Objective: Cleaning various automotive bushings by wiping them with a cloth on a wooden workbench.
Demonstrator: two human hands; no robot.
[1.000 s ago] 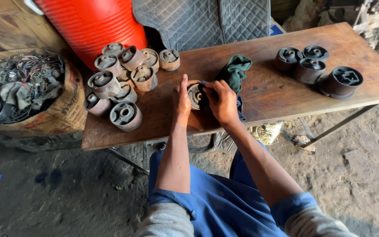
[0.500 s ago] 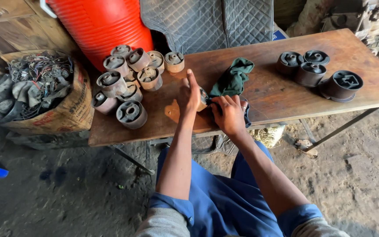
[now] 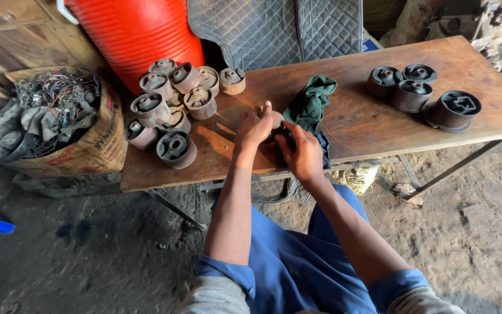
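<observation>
This is a rough workshop for vehicle parts. A worn wooden table (image 3: 379,122) stands on a dirt floor (image 3: 483,232) and carries many used rubber-and-metal bushings (image 3: 169,110). Beside it, a cardboard box (image 3: 82,151) is full of tangled wires and rags, near a big red barrel (image 3: 140,35).

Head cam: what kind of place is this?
Probably an informal auto-parts repair workshop. A worn wooden bench on a dirt floor carries piles of rusty rubber-and-metal bushings, a cardboard box holds scrap wires and rags, and a red ribbed barrel stands behind.
</observation>
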